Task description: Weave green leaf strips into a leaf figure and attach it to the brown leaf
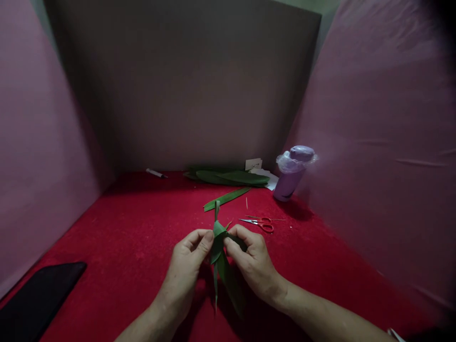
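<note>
Hands mid-cloth, left hand point(190, 263) and right hand point(251, 259) both pinched shut on folded leaf strip point(219, 251), scissors point(261, 223) just beyond, bare red cloth point(124, 228) left, black slab point(39, 299) at near-left edge.

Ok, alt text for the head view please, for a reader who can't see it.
The left hand and right hand pinch a folded green leaf between them above a red cloth. Farther back lie red-handled scissors, a loose leaf strip, a pile of leaves and a purple container under plastic wrap.
</note>
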The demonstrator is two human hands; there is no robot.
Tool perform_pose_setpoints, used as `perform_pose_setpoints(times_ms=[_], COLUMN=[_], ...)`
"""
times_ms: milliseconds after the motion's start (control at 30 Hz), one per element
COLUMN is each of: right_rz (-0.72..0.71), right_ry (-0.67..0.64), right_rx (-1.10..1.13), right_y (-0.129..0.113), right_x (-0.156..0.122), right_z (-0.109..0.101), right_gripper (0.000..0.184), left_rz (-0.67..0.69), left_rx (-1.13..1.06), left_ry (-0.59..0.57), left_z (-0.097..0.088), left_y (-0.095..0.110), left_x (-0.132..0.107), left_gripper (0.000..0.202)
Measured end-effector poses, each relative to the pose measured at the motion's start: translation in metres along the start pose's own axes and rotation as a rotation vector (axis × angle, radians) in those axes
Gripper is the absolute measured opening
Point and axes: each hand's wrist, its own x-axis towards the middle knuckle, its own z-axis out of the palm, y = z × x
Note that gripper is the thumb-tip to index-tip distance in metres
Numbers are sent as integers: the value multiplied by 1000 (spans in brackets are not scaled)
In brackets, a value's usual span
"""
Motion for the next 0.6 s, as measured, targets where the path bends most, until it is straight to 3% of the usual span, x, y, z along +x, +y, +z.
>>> perform_pose_setpoints(times_ms=[300,600], right_rz=[20,34], right_ry=[-56,-38], right_rx=[45,71], right_y=[-2,1], right_x=[-1,0], right_z=[1,0], right_gripper=[17,18], left_rz=[-49,-71], left_rx=[-20,-67], left_ry=[58,25], left_z=[-3,-1], left_y=[-3,-1], left_x=[2,1], left_gripper=[25,26])
